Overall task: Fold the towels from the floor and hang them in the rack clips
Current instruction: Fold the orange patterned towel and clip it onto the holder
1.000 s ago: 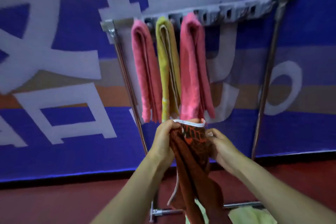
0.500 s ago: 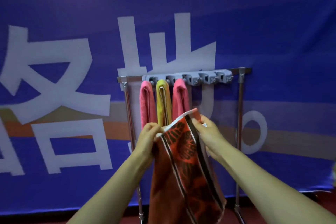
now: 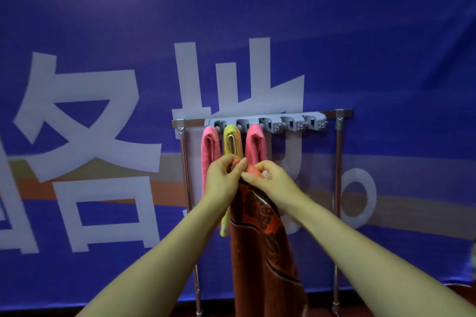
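A dark red patterned towel [image 3: 265, 252] hangs down in front of the rack, bunched at its top edge. My left hand [image 3: 222, 183] and my right hand [image 3: 270, 184] pinch that top edge close together, fingertips almost touching. Behind them stands a metal rack [image 3: 338, 162] with a grey clip bar [image 3: 291, 123]. Three folded towels hang in the left clips: a pink towel [image 3: 210, 152], a yellow towel [image 3: 231, 141] and a second pink towel [image 3: 256, 144]. The clips to their right hold nothing.
A blue banner with large white characters [image 3: 103, 136] covers the wall behind the rack. A dark strip of floor [image 3: 128, 310] shows along the bottom edge.
My hands have come together, gathering the spread top edge of the red towel into a narrow bunch. The view has tilted up and away from the floor since the earliest frame.
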A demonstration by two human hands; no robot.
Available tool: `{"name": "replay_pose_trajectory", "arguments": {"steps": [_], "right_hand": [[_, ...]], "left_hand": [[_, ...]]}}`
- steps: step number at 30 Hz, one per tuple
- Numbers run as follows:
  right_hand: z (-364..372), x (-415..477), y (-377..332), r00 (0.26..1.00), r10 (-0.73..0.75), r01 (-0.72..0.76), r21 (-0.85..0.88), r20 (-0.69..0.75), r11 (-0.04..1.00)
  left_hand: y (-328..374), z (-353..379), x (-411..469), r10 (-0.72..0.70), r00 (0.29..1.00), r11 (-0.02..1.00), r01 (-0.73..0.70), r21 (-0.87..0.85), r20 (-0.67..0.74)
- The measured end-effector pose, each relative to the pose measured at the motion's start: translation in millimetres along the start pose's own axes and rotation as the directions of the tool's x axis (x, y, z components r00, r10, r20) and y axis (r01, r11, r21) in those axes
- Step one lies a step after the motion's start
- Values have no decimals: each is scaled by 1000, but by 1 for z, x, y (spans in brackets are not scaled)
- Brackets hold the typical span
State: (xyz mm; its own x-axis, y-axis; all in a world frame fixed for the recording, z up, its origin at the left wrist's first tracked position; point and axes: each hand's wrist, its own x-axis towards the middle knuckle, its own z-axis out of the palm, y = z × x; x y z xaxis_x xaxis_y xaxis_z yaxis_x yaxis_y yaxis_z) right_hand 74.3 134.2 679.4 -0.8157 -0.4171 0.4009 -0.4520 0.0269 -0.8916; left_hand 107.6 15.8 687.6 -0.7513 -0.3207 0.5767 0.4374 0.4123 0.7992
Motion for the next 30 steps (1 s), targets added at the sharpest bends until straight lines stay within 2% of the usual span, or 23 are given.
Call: {"name": "replay_pose_trajectory", "arguments": {"steps": [3, 5, 7, 11, 15, 22, 25, 30], "right_hand": [[-16, -5, -1, 977, 143, -177, 230, 159, 957], [-28, -6, 3, 953, 177, -244, 281, 244, 928], [-36, -10, 6, 960, 160, -206, 195, 229, 959], [-48, -13, 17, 980, 58, -47, -61, 192, 997], [-62, -12, 22, 987, 65, -57, -54, 145, 997], [-81, -12, 30, 993, 81, -59, -235, 88, 970], [-93, -10, 31, 996, 63, -36, -380, 59, 924], [-112, -8, 35, 997, 54, -71, -657, -47, 751]], "left_hand": [[10, -2, 9, -8, 999, 999, 7, -43, -40], [17, -7, 17, -42, 995, 997, 37, -63, -88], [24, -14, 24, -75, 989, 994, 65, -85, -126], [35, -27, 37, -46, 983, 998, 37, -53, -179], [35, -45, 48, -15, 973, 997, 31, 69, -230], [26, -74, 53, 38, 952, 979, 25, 201, -302], [21, -88, 52, 33, 947, 976, 38, 212, -319], [10, -103, 50, 42, 939, 961, 56, 271, -342]]}}
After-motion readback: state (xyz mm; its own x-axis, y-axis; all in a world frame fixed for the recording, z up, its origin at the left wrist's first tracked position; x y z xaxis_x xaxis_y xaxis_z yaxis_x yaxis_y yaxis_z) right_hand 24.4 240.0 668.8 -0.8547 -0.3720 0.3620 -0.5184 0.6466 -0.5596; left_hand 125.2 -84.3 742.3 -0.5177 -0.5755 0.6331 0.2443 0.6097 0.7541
